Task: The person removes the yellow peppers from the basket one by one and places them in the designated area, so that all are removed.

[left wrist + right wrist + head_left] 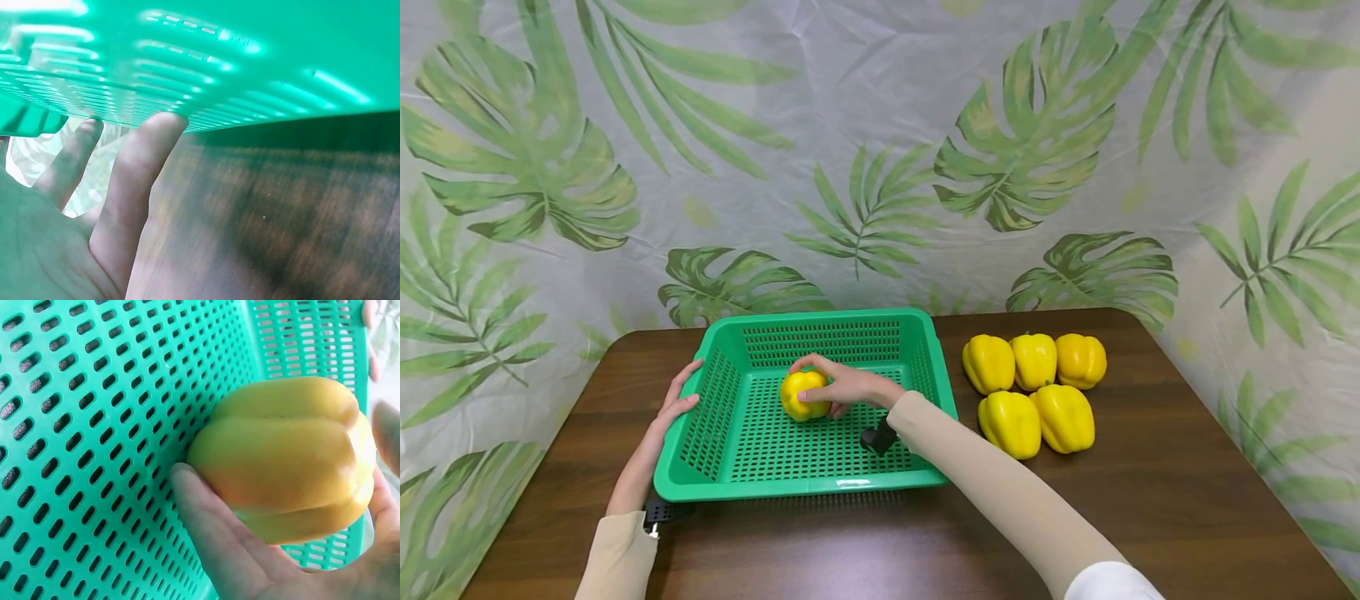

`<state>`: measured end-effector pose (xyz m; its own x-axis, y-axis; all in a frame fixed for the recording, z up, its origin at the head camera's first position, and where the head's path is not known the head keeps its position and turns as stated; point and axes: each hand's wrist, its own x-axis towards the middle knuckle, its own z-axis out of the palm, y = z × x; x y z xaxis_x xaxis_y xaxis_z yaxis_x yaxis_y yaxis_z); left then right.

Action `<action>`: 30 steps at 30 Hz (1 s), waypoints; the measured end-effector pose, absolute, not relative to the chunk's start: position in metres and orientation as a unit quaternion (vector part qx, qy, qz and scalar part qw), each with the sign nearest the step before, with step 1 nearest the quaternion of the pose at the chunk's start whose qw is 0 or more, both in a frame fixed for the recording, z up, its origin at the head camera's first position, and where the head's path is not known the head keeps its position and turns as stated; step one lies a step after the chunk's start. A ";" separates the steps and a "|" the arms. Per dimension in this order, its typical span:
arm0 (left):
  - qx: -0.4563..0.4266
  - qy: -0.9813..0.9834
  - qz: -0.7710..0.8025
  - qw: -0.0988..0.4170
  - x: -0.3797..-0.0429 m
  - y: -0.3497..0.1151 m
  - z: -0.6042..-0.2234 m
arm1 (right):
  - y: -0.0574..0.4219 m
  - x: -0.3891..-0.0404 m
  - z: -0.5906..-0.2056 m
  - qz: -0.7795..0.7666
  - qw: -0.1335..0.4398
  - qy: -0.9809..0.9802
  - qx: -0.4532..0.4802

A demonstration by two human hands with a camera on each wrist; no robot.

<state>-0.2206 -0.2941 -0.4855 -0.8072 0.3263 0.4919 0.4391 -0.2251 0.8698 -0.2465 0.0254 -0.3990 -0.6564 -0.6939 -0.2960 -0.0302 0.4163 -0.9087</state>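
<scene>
A yellow bell pepper (801,395) is inside the green plastic basket (752,487), near the middle of its floor. My right hand (852,387) grips this pepper from the right, fingers and thumb around its sides. In the right wrist view the pepper (281,456) is close to the slotted basket floor; I cannot tell whether it touches. At the basket's left side, my left hand (661,423) rests with extended fingers against the outside, by the rim. The left wrist view shows those fingertips (164,123) touching the slotted green wall from outside.
Several more yellow bell peppers (1036,415) stand grouped on the brown wooden table (1157,467), right of the basket. A leaf-patterned cloth (880,108) hangs behind the table. A black wrist camera (878,436) on the right arm sits over the basket.
</scene>
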 end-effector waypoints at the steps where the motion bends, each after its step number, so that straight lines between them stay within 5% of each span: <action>1: -0.314 -0.617 -0.721 0.037 -0.226 -0.299 -0.494 | 0.026 -0.246 -0.399 -0.486 0.344 0.768 -0.236; 10: -0.306 -0.632 -0.712 0.022 -0.300 -0.375 -0.610 | 0.028 -0.244 -0.401 -0.483 0.346 0.770 -0.234; 16: -0.292 -0.625 -0.724 -0.006 -0.374 -0.447 -0.720 | 0.030 -0.242 -0.403 -0.493 0.344 0.766 -0.227; 18: -0.303 -0.618 -0.725 -0.009 -0.381 -0.452 -0.728 | 0.031 -0.240 -0.401 -0.500 0.344 0.763 -0.221; 30: -0.289 -0.635 -0.715 0.047 -0.215 -0.288 -0.475 | 0.040 -0.241 -0.395 -0.532 0.314 0.760 -0.204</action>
